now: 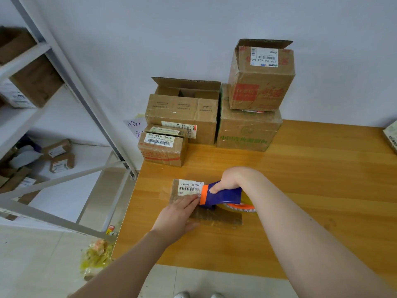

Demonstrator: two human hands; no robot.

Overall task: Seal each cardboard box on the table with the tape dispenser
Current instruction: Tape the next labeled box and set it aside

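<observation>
**Inspection: flat box under tape, four boxes waiting**

At far left stands the shelving rack, with cartons on it that are off the table and outside your task.

Your left hand lies flat, fingers straight, on the near left part of the flat box. It presses down and grips nothing. The fingertips sit right against the nose of the tape dispenser. That is the first hazard: if the cutter end moves leftward, it meets those fingers.

The flat box lies near the table's left front corner. Your right hand is wrapped round the dispenser's handle from above, with the roll riding on the box top. The box is light and low, so a hard pull could drag it toward the table edge if the left hand's pressure lets up. The clear film could also wrinkle or fold on itself (how much is already stuck cannot be told).

Behind, from the left, are the small labelled box, the open-flapped box and the large box. The tilted box is perched on top of the large one with a flap up. A careless reach could topple it.
</observation>
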